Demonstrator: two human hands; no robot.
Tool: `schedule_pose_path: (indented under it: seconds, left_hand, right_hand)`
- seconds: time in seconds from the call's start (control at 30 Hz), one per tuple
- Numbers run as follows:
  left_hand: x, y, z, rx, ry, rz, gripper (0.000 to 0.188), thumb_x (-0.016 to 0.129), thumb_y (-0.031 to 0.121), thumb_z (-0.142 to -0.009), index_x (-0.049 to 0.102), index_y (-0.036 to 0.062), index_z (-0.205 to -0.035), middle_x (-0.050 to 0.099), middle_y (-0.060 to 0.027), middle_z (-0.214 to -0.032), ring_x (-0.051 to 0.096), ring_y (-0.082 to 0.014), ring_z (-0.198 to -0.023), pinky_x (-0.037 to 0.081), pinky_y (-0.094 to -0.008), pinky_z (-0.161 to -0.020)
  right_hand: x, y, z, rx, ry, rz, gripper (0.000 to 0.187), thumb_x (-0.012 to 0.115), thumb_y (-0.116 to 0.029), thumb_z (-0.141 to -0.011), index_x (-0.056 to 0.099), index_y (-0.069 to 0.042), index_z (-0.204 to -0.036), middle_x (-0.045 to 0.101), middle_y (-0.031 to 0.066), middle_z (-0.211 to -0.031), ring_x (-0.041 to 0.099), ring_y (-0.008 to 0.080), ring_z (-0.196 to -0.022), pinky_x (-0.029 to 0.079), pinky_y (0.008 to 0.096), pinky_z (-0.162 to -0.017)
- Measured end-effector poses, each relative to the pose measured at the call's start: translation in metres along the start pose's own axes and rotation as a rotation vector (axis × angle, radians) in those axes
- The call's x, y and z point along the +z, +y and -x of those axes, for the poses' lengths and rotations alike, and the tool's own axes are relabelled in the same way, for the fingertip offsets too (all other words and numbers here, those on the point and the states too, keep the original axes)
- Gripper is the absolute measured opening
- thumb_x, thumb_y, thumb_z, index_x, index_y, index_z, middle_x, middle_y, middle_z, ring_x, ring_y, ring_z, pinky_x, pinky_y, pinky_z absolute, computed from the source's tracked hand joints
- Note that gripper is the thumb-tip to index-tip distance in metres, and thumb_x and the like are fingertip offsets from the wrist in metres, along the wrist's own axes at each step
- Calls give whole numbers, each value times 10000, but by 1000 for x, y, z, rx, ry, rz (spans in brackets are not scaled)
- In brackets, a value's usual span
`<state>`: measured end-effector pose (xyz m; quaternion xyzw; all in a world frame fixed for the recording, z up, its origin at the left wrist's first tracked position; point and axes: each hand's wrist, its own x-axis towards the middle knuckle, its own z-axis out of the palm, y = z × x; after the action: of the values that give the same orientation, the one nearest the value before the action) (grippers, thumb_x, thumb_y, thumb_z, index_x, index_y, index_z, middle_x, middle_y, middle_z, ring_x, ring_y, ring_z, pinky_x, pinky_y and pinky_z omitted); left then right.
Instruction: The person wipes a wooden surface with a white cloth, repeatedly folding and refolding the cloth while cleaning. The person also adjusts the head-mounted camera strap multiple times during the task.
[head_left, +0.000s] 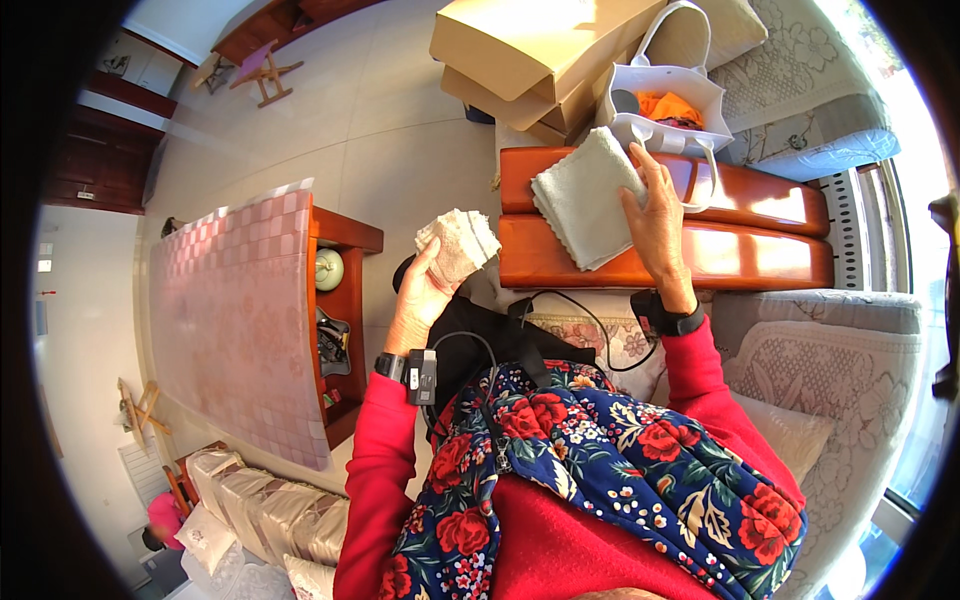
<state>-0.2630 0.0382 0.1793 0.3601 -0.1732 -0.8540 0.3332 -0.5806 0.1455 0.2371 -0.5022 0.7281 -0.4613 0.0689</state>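
My left hand is closed on a small folded beige cloth with frayed edges, held up in front of my lap. A larger pale grey-green folded cloth lies on the glossy reddish-brown wooden table to the right. My right hand is at that cloth's right edge, its thumb and fingers stretched out and apart. Just beyond my right fingers stands a white tote bag with an orange item inside. Each wrist wears a dark band with a small device and cable.
Open cardboard boxes stand beyond the table. Left of me is a low wooden table with a pink checkered cover and a round pale-green object on its shelf. Grey covered sofa seats line the right; another person is far left.
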Motion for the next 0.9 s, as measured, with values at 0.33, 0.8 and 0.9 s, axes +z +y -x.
schedule_pose_path:
  seconds: [0.33,0.8,0.9]
  left_hand:
    - [3,1,1,2,6,21,375,653,241,-907,541,127,-1246,625,-37,-1203,616,-192,-1083,546,-350,-783]
    - [-2,0,1,7,-8,52,365,647,235,-911,545,101,-1234,642,-54,-1167,640,-204,-1047,573,-365,-767]
    - [-2,0,1,5,12,54,359,643,230,-912,546,92,-1230,647,-59,-1153,646,-208,-1036,582,-369,-766]
  right_hand:
    - [9,12,1,101,-65,-140,552,671,-32,-826,476,-27,-1343,606,199,-1193,584,337,-1116,468,376,-926]
    - [2,57,19,519,-156,-326,610,732,-308,-847,511,60,-1280,641,173,-999,606,176,-874,493,295,-766]
    - [-1,54,19,483,-99,-357,637,728,-332,-848,500,64,-1292,639,164,-1016,605,166,-884,490,286,-768]
